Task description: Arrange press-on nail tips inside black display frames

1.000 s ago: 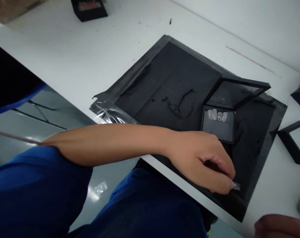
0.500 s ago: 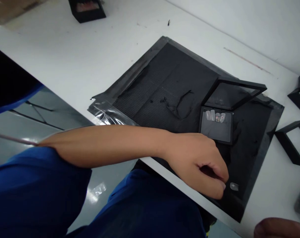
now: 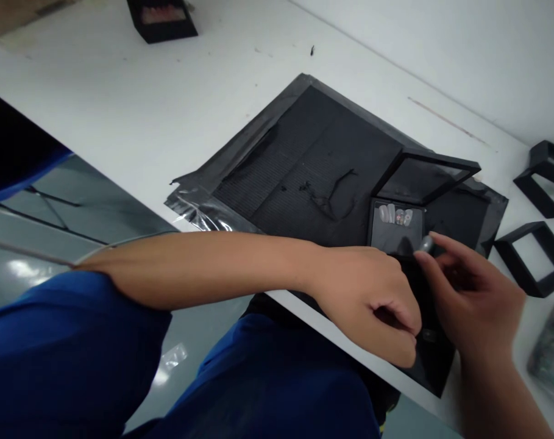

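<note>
While a black mat (image 3: 331,131) spreads beneath it, the case (image 3: 390,242) stands with its lid (image 3: 418,178) raised.
On my side of the case, my left hand (image 3: 365,299) curls closed; by its right edge, my right hand (image 3: 478,296) pinches. Inside lie four pale nail tips (image 3: 391,213), two patterned. In my pinch: one small, rounded, glossy grey piece (image 3: 426,244).

The right hand (image 3: 478,299) pinched a small grey nail (image 3: 426,244) at the corner of an open box (image 3: 389,238) holding four nails (image 3: 395,214) in a row. The left hand (image 3: 372,305) was curled, thumb against finger, over a black mat (image 3: 277,183) on a white table (image 3: 203,91), near another nail (image 3: 429,335).
</note>
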{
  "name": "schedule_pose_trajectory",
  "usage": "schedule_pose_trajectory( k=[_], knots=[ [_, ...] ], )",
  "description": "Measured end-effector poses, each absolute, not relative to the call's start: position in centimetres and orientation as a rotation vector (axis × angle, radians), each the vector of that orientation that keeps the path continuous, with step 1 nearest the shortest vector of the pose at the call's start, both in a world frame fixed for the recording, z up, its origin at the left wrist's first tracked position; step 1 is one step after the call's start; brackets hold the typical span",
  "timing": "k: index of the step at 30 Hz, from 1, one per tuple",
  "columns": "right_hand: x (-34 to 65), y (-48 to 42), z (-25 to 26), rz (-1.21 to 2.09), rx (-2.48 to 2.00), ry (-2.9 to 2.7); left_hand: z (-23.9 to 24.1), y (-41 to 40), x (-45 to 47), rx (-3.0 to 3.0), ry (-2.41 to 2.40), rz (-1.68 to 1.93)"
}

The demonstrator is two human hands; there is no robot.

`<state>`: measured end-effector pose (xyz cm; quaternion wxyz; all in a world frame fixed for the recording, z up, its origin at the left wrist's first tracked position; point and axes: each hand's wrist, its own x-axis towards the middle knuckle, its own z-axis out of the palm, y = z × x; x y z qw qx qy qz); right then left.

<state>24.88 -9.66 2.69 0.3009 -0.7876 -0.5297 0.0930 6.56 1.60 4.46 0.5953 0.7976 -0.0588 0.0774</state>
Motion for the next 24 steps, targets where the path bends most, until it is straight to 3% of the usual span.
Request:
schedule_pose_trajectory(
  k=[9, 24],
  knots=[
    [26.0, -6.3, 2.1, 0.396, -2.144, -1.382, 4.2, 1.9, 6.5, 1.846, -0.121, 0.15],
    [24.5, -8.3, 2.7, 0.318, -2.0, -1.332, 4.1, 3.1, 7.0, 1.943, -0.157, 0.187]
  ],
)
